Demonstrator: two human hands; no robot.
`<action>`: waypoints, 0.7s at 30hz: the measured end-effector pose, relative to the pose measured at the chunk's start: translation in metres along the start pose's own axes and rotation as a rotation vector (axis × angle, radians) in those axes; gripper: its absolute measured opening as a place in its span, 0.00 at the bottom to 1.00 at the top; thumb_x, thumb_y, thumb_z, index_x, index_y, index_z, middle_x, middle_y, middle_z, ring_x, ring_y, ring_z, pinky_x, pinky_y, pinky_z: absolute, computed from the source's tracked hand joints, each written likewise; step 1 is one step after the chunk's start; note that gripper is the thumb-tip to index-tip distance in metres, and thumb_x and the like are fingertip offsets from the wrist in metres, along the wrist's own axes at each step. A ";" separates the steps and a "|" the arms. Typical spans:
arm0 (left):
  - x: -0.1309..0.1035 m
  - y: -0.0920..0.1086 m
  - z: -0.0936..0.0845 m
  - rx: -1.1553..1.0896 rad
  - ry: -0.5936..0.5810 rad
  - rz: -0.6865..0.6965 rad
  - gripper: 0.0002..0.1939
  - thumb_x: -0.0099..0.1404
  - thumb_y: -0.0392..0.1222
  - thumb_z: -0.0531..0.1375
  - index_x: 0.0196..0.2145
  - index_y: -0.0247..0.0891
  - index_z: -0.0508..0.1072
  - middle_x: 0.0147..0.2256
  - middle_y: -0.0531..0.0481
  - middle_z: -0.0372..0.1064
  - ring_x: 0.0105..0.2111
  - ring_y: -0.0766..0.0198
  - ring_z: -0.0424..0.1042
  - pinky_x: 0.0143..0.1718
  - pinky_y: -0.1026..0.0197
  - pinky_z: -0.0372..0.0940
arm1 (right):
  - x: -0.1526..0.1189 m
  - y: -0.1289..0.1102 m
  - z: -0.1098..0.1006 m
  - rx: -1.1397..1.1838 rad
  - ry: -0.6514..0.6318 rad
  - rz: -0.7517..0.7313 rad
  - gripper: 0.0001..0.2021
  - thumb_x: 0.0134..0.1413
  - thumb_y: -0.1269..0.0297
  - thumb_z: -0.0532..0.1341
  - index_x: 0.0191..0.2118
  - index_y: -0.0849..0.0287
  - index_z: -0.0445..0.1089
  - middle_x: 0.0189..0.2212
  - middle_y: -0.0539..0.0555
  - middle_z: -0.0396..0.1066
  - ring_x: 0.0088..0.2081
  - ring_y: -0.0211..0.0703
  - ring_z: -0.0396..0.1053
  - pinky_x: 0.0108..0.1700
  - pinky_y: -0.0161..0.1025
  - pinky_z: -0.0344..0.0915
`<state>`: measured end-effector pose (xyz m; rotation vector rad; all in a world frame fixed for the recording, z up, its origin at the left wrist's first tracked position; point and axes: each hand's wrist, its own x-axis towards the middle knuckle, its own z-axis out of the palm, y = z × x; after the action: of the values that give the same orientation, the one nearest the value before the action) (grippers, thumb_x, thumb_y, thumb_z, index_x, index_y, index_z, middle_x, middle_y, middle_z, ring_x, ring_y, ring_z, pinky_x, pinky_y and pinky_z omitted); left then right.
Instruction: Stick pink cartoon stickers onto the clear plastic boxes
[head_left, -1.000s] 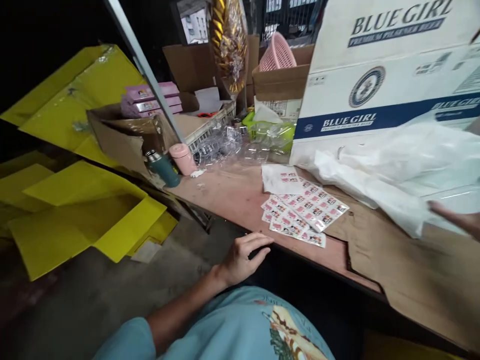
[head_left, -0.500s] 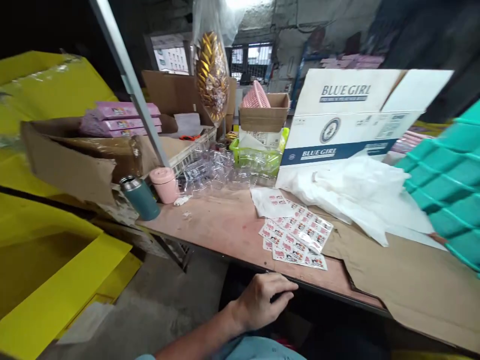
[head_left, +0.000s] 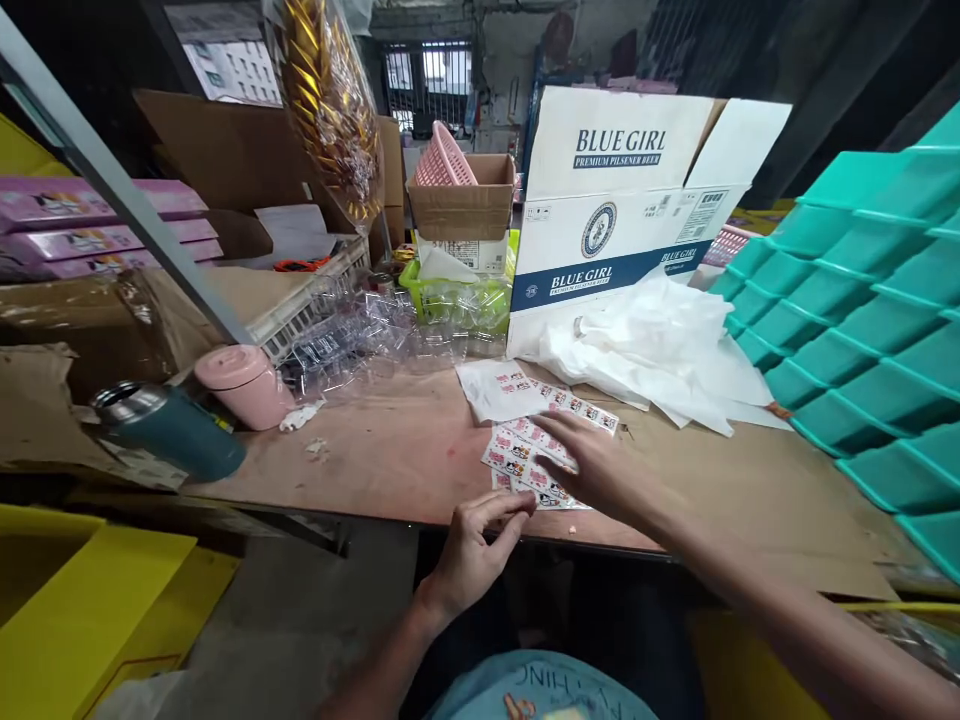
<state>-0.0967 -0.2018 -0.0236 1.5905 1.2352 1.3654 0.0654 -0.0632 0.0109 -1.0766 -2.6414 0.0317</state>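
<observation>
Several overlapping white paper sheets of small pink-and-cat stickers [head_left: 516, 462] are lying on a worn reddish-brown tabletop [head_left: 390, 450], the centre of the clock here. The bare right hand [head_left: 581, 460], angled in from four o'clock, is hanging over them with its fingers spread; whether it is touching paper, I cannot tell. At seven o'clock, the bare left hand [head_left: 476, 545] is curling its thumb and fingers toward each other beside the front edge; whether they are pinching anything, I cannot tell. A pale pink lidded cup [head_left: 247, 395] is standing toward nine, clear plastic packaging [head_left: 360, 340] is lying at ten, and crumpled white sheeting [head_left: 645, 330] is spreading at two.
</observation>
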 end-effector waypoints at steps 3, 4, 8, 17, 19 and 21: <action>-0.002 -0.004 -0.009 -0.104 0.007 -0.144 0.11 0.67 0.44 0.61 0.44 0.40 0.80 0.44 0.44 0.78 0.45 0.58 0.77 0.49 0.58 0.71 | 0.060 -0.017 0.022 -0.051 -0.071 -0.086 0.22 0.59 0.67 0.63 0.58 0.67 0.66 0.56 0.72 0.68 0.59 0.64 0.63 0.58 0.64 0.60; 0.000 -0.007 -0.015 -0.189 0.036 -0.215 0.13 0.66 0.46 0.62 0.45 0.40 0.80 0.46 0.43 0.78 0.47 0.57 0.76 0.52 0.56 0.70 | 0.076 -0.020 0.026 -0.062 -0.086 -0.104 0.17 0.60 0.71 0.60 0.54 0.69 0.70 0.50 0.72 0.72 0.56 0.63 0.66 0.57 0.64 0.60; 0.036 -0.021 -0.048 -0.762 0.195 -0.485 0.31 0.62 0.62 0.62 0.54 0.37 0.73 0.54 0.36 0.73 0.54 0.50 0.73 0.59 0.46 0.64 | 0.082 -0.031 0.024 -0.046 -0.104 -0.224 0.13 0.65 0.73 0.52 0.45 0.66 0.74 0.41 0.65 0.77 0.48 0.54 0.72 0.59 0.60 0.59; 0.102 -0.023 -0.032 -0.854 0.350 -0.545 0.21 0.51 0.41 0.73 0.42 0.31 0.78 0.38 0.43 0.80 0.41 0.52 0.79 0.51 0.50 0.70 | 0.039 0.005 -0.030 0.809 0.132 0.143 0.27 0.56 0.45 0.64 0.55 0.56 0.72 0.51 0.63 0.74 0.53 0.58 0.71 0.54 0.60 0.67; 0.103 -0.019 -0.030 -0.859 0.281 -0.527 0.19 0.53 0.42 0.72 0.41 0.31 0.78 0.39 0.42 0.80 0.42 0.52 0.79 0.52 0.51 0.69 | 0.049 0.027 -0.033 1.119 -0.085 0.332 0.21 0.53 0.46 0.67 0.44 0.59 0.77 0.39 0.60 0.79 0.38 0.51 0.76 0.40 0.48 0.73; 0.109 -0.017 -0.036 -0.855 0.235 -0.498 0.19 0.55 0.45 0.71 0.41 0.32 0.78 0.40 0.41 0.80 0.44 0.51 0.78 0.52 0.51 0.69 | 0.052 0.043 -0.033 1.308 -0.199 0.441 0.20 0.47 0.47 0.70 0.36 0.62 0.77 0.30 0.56 0.78 0.27 0.43 0.74 0.30 0.39 0.70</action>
<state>-0.1365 -0.0958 0.0029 0.5063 0.8846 1.4704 0.0685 0.0011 0.0503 -1.0476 -1.7251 1.6989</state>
